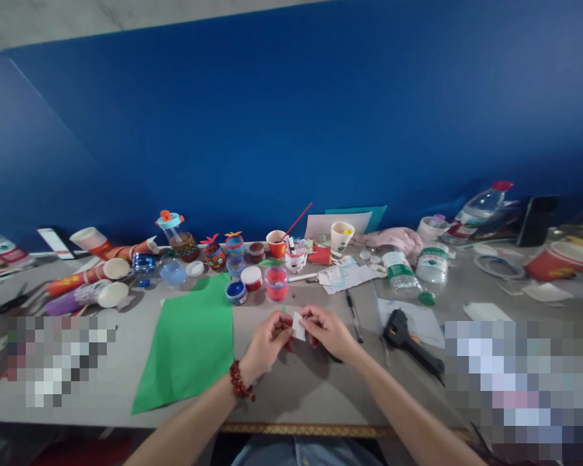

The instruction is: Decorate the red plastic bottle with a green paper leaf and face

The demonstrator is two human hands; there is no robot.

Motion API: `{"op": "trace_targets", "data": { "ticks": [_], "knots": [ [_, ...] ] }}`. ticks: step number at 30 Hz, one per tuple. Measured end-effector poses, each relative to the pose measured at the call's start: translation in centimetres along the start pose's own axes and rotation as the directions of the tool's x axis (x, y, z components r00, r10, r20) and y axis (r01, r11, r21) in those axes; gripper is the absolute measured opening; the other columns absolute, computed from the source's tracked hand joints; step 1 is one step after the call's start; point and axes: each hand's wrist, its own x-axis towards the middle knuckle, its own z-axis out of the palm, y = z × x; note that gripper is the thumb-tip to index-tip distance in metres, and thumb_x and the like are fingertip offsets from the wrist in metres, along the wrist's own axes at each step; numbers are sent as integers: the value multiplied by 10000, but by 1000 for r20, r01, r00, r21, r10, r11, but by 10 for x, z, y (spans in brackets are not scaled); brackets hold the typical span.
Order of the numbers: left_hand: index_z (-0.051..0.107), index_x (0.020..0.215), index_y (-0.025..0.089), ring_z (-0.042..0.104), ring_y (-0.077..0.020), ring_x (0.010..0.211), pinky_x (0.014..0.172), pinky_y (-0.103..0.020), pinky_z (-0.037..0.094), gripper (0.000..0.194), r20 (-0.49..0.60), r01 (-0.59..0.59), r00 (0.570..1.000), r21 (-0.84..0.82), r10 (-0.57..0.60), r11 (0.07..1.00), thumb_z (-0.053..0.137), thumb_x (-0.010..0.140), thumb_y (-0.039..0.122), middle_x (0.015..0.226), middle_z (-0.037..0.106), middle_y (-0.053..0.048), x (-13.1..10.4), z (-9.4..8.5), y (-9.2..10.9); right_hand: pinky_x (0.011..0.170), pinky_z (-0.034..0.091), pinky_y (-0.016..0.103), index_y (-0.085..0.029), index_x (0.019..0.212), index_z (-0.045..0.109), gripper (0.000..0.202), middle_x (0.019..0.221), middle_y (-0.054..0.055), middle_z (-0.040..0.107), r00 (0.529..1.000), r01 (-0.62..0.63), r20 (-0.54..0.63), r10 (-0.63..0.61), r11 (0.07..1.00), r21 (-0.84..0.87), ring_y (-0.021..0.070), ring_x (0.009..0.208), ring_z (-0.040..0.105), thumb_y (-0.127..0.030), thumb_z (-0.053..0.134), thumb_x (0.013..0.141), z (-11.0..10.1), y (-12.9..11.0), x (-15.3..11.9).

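A small white piece of paper (298, 327) is pinched between both hands above the table. My left hand (272, 338), with a red beaded bracelet (240, 380) at the wrist, has its fingers closed on the paper's left side. On the opposite side, my right hand (326, 329) grips it between thumb and fingers. To the left lies a large green sheet (194, 343), flat on the table. Just beyond the hands stands a pink and blue painted cup (276, 285). A black pen (354, 316) rests to the right of my right hand.
A black glue gun (411, 343) lies at the right. Paint jars, including a blue one (236, 292), and a red paper cup (276, 244) with a brush line the back. Plastic bottles (401, 273) stand back right. Joined paper cups (90, 278) lie left. A blue partition (272, 116) rises behind.
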Motion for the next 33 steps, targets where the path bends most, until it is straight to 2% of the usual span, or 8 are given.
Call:
{"op": "trace_targets", "data": {
  "ticks": [7, 13, 17, 22, 26, 29, 31, 33],
  "knots": [
    [537, 882, 181, 571, -100, 531, 546, -231, 464, 245, -20, -34, 999, 39, 35, 999, 630, 813, 397, 681, 596, 31, -5, 1, 2, 439, 399, 189, -204, 828, 569, 235, 496, -63, 536, 1000, -18, 22, 18, 1000, 10, 103, 414, 519, -436, 547, 864, -2, -6, -1],
    [610, 946, 164, 564, -110, 592, 577, -237, 466, 233, -55, -63, 996, 138, 71, 988, 605, 835, 369, 764, 640, -4, -2, -4, 6, 400, 336, 175, -214, 713, 460, 210, 572, -21, 671, 993, -109, 46, 105, 990, 85, 81, 380, 487, -376, 571, 787, -4, -8, -3],
    [608, 948, 164, 590, -134, 660, 642, -261, 492, 210, -60, -96, 992, 239, 114, 966, 585, 855, 351, 804, 655, -22, -2, -7, 8, 384, 306, 174, -211, 698, 462, 220, 535, -22, 664, 989, -149, 39, 145, 983, 109, 77, 354, 456, -388, 568, 773, -4, -6, -4],
    [592, 1076, 194, 611, -204, 933, 877, -344, 482, 264, 85, -313, 941, 582, 326, 751, 631, 847, 320, 1003, 650, -71, -15, -10, 8, 376, 300, 179, -219, 700, 445, 252, 526, -28, 659, 987, -161, 32, 158, 980, 118, 78, 342, 445, -427, 565, 775, 1, -2, -7],
    [555, 1144, 218, 599, -215, 991, 901, -360, 482, 282, 140, -355, 920, 692, 365, 629, 592, 867, 254, 1074, 640, -82, -24, -16, 0, 380, 309, 183, -222, 707, 449, 269, 536, -22, 665, 984, -172, 61, 167, 981, 88, 85, 351, 446, -451, 554, 801, 7, 2, -14],
    [559, 1142, 225, 602, -230, 1002, 891, -370, 488, 283, 134, -343, 918, 740, 373, 579, 587, 860, 229, 1082, 649, -84, -27, -19, -5, 404, 342, 203, -217, 752, 520, 289, 596, -7, 691, 988, -133, 65, 138, 989, -67, 109, 389, 499, -480, 489, 867, -3, 0, -20],
    [568, 1123, 227, 602, -235, 1007, 889, -371, 487, 267, 139, -337, 921, 752, 364, 567, 593, 858, 241, 1077, 653, -81, -29, -20, -4, 467, 392, 225, -223, 838, 586, 267, 660, 1, 713, 997, -75, -15, 74, 953, -293, 146, 481, 588, -455, 470, 902, -21, -4, -22],
    [574, 1100, 227, 598, -234, 1021, 903, -370, 480, 250, 163, -345, 924, 748, 346, 567, 604, 854, 251, 1085, 651, -76, -31, -18, -3, 579, 433, 252, -236, 942, 618, 206, 778, 26, 739, 982, -110, -188, -7, 789, -605, 196, 661, 672, -403, 502, 909, -45, -10, -23]
  ]
}}
